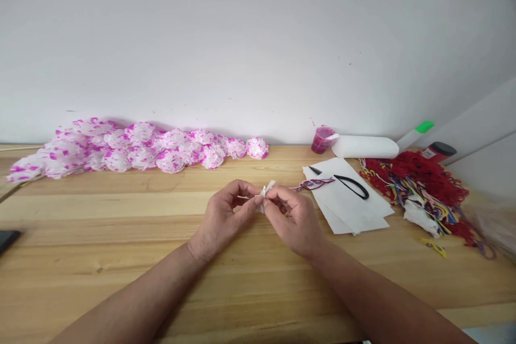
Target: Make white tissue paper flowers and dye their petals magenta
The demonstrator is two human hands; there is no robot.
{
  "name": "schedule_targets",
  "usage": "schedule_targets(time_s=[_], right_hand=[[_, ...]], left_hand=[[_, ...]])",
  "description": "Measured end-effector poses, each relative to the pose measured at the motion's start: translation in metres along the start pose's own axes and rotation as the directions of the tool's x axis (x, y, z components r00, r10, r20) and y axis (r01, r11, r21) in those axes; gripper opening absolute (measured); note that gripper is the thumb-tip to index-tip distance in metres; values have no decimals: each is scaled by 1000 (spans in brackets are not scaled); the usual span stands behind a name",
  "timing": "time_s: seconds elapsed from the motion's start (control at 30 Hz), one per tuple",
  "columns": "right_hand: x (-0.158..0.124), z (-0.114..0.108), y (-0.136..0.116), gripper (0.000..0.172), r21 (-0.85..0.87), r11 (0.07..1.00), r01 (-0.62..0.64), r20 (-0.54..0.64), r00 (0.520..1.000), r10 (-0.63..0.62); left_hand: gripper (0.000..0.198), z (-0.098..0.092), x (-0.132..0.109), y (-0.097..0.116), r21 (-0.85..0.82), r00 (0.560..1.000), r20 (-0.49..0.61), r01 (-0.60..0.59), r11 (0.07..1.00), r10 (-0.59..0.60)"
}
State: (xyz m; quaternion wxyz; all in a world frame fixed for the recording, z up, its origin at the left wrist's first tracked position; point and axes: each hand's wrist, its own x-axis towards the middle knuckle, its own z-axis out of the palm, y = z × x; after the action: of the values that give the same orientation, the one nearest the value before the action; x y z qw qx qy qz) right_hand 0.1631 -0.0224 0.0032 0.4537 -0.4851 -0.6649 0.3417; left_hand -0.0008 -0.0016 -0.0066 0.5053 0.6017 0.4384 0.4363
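Note:
Both hands meet over the middle of the wooden table [161, 258]. Pinched between the fingertips of my left hand [228, 212] and my right hand [292, 215] is a small white paper piece [264, 192], its narrow end poking up. Much of it is hidden by the fingers. To the right of my right hand, purple and pink strings [316, 184] lie across white paper sheets [349, 212]. Black-handled scissors or snips [355, 187] rest on those sheets, a dark pointed tip at their upper left.
White paper pompom flowers [169, 157] with magenta spots line the wall at left. A cup of magenta liquid [322, 140] stands by a white roll [365, 147]. Tangled red and coloured yarn [427, 183] lies at right, near a black-lidded container [439, 151]. A dark object [8, 239] sits far left.

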Motion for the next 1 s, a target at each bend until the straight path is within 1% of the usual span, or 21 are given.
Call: schedule_targets(time_s=[0.07, 0.17, 0.23, 0.33, 0.4, 0.47, 0.53, 0.6, 0.67, 0.73, 0.8, 0.9, 1.0], right_hand=[[-1, 1, 0, 14, -24, 1000, 14, 5, 1000, -14], [-1, 1, -2, 15, -40, 999, 2, 6, 1000, -2], [0, 1, -4, 14, -21, 1000, -20, 3, 1000, 20], [1, 0, -6, 12, 1, 999, -46, -5, 999, 46], [1, -1, -6, 15, -12, 999, -40, -11, 999, 40], [1, -2, -4, 17, -14, 999, -31, -11, 999, 31], [1, -2, -1, 17, 7, 1000, -26, -5, 1000, 26], [0, -1, 1, 16, 37, 999, -39, -1, 999, 39], [-1, 0, 2, 17, 73, 995, -67, 9, 998, 66], [-1, 1, 3, 17, 118, 988, -96, 24, 995, 94], [-1, 2, 2, 16, 156, 981, -114, 39, 993, 109], [0, 2, 3, 16, 163, 978, -133, 39, 991, 128], [2, 1, 6, 18, 164, 972, -171, 51, 985, 164]], left_hand=[[19, 0, 0, 1, -6, 1000, -2, 23, 1000, -23], [19, 1, 0, -1, 8, 999, -45, 24, 1000, -24], [15, 1, 0, -4, 44, 997, -68, -28, 999, 31], [8, 1, -1, -7, 142, 981, -67, -171, 975, 181], [6, 2, -1, -8, 171, 973, -53, -213, 962, 225], [8, 2, 0, -7, 136, 984, -46, -165, 977, 172], [13, 1, 1, -5, 53, 997, -39, -61, 997, 63], [17, 0, 2, -2, -49, 999, -18, 36, 998, -37], [20, -1, 3, -1, -119, 996, 6, 85, 989, -84], [21, -1, 3, -1, -122, 996, 5, 88, 989, -88], [20, 0, 3, -3, -64, 998, -20, 64, 996, -66], [17, 1, 1, -6, 23, 999, -50, 11, 1000, -10], [18, 2, 0, -5, -12, 999, -33, 13, 1000, -13]])
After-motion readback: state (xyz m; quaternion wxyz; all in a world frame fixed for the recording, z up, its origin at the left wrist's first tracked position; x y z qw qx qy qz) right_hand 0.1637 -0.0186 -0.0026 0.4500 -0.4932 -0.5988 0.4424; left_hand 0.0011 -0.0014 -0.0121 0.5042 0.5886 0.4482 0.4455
